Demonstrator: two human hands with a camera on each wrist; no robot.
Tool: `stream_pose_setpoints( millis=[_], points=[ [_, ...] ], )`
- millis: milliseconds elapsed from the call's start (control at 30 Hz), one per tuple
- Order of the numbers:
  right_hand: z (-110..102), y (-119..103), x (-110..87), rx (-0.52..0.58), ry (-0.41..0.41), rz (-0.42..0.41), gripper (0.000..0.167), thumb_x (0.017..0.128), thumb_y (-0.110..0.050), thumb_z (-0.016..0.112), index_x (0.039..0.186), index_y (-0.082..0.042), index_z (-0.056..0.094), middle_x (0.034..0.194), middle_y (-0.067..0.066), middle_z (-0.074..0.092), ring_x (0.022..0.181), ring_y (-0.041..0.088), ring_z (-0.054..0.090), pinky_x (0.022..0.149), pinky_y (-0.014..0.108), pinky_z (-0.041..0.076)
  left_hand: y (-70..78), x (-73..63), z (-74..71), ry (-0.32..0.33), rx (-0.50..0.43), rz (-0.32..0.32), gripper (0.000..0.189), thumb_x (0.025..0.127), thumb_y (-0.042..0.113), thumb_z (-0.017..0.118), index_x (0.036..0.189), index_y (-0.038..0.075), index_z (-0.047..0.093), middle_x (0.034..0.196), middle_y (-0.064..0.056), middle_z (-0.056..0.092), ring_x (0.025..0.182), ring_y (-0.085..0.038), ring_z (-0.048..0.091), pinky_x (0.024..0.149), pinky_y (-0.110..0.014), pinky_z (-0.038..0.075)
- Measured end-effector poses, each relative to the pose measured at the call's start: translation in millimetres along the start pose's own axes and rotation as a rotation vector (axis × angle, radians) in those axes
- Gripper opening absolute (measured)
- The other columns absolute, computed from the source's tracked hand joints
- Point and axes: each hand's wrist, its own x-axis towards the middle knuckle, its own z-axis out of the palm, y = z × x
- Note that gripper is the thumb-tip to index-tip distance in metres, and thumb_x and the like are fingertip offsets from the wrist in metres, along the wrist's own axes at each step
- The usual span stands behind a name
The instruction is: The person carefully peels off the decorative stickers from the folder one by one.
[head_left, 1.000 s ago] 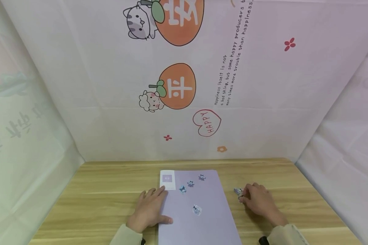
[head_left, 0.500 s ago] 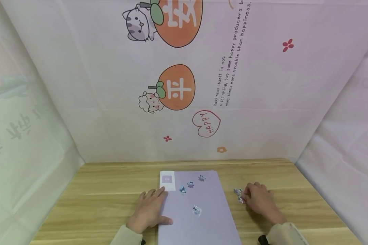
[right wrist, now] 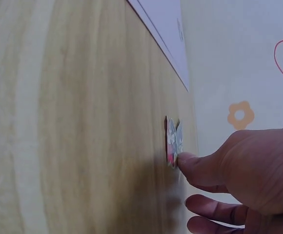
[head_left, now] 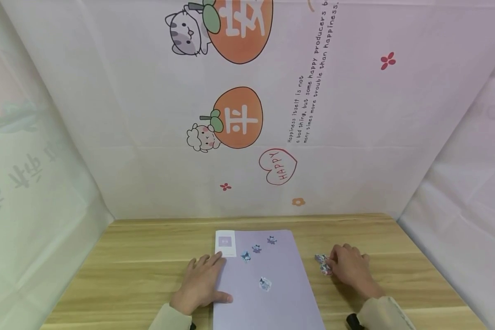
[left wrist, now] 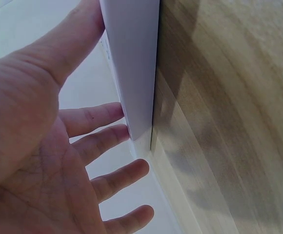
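Observation:
A lilac folder-like item (head_left: pixel 282 302) lies flat on the table, with a white label (head_left: pixel 226 250) at its upper left corner. Several small cartoon stickers, such as the lower sticker (head_left: pixel 265 284), are on its face. My left hand (head_left: pixel 200 282) rests along the folder's left edge, fingers spread and thumb on the cover; the left wrist view shows its fingertips (left wrist: pixel 117 109) touching the side. Right of the folder, my right hand (head_left: pixel 350 268) pinches a small pile of cartoon stickers (right wrist: pixel 172 144) on the table. The thumb shows against them; the index finger is mostly hidden.
The wooden table (head_left: pixel 140 256) ends at a white printed cloth backdrop (head_left: pixel 148 137). White cloth walls stand at the left (head_left: pixel 37 206) and right (head_left: pixel 470 192).
My right hand has shifted slightly right and away from me, with more of the sticker pile now showing beside its fingers. My left hand and the folder stay in place.

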Motion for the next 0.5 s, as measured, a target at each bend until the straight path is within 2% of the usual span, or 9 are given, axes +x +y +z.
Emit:
stream_pose_setpoints(
  millis=[500],
  points=[
    [-9,-20,-4.4,0.007,0.017,-0.042,0.007,0.088,-0.015,0.071,0.088,-0.013,0.064,0.083,0.001,0.054,0.082,0.026,0.052,0.075,0.052,0.039,0.5,-0.9,-0.7,-0.004,-0.021,-0.005,0.096,0.064,0.054,0.09,0.14,0.005,0.056,0.152,-0.019,0.046,0.134,-0.048,0.044,0.109,-0.074,0.028]
  ],
)
